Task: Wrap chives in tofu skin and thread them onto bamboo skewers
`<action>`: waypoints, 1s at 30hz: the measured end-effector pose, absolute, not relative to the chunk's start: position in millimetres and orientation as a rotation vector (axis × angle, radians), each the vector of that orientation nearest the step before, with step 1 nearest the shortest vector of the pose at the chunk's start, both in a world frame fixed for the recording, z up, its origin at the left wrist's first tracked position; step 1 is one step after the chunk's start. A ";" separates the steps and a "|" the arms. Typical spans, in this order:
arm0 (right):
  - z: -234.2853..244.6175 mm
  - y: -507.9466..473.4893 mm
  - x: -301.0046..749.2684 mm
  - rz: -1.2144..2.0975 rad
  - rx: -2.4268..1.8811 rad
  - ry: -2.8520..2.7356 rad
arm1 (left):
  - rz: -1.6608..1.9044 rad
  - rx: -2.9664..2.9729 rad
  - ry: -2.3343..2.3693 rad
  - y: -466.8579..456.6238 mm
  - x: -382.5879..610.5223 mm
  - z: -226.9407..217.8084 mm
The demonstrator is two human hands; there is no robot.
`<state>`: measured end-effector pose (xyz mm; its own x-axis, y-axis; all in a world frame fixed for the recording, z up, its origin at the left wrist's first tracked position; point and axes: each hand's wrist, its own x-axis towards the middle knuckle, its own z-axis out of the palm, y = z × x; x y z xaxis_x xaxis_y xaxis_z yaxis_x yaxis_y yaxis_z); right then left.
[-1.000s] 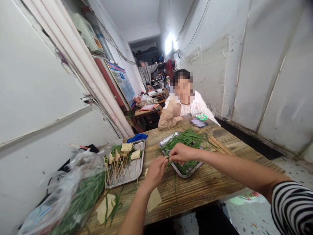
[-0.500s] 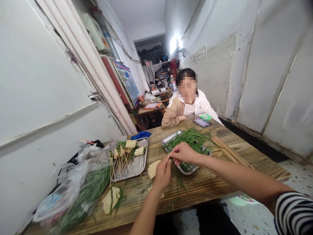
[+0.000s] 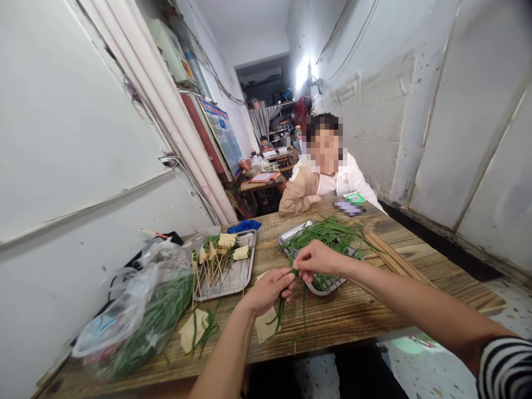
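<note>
My left hand (image 3: 269,291) is closed around a small bunch of green chives (image 3: 281,313), whose strands hang below the fingers. Beside it, my right hand (image 3: 318,259) pinches at the upper end of the same bunch, its fingertips close to the left ones. Beneath the left hand lies a pale tofu-skin sheet (image 3: 265,328), partly covered by chive strands. A second tofu-skin sheet (image 3: 192,332) with a few chives across it is further left. Behind my right hand, a heap of loose chives (image 3: 326,235) fills a metal tray (image 3: 286,237).
Rolled tofu-skin skewers (image 3: 228,240) rest on a metal tray (image 3: 248,271) at left. A plastic bag of chives (image 3: 155,310) lies near the wall. Bare bamboo sticks (image 3: 399,257) are at right. Across the wooden table (image 3: 353,310), a person (image 3: 305,191) leans on its far edge.
My left hand has turned flatter and moved slightly left, and chive strands now hang beneath it over the sheet. The right hand stays close to it. The view has shifted slightly.
</note>
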<state>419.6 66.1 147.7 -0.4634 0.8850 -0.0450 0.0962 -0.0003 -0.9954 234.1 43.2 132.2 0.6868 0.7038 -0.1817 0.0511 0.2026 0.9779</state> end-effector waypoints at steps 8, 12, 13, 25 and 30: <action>144.3 64.2 424.1 1.462 -1.031 -1.709 | 0.588 1.400 0.876 38.8 226.4 131.9; 142.0 61.9 421.1 1.489 -1.009 -1.695 | 0.523 1.744 0.997 34.9 228.1 140.0; 140.1 61.8 420.2 1.490 -1.010 -1.691 | 0.495 1.858 1.017 34.2 227.9 140.9; 136.2 45.9 405.1 0.217 -0.910 -2.575 | 0.282 2.378 1.367 29.0 218.7 134.3; 133.5 32.6 385.7 -0.116 -1.004 -2.870 | 0.368 2.272 1.162 31.2 212.2 126.9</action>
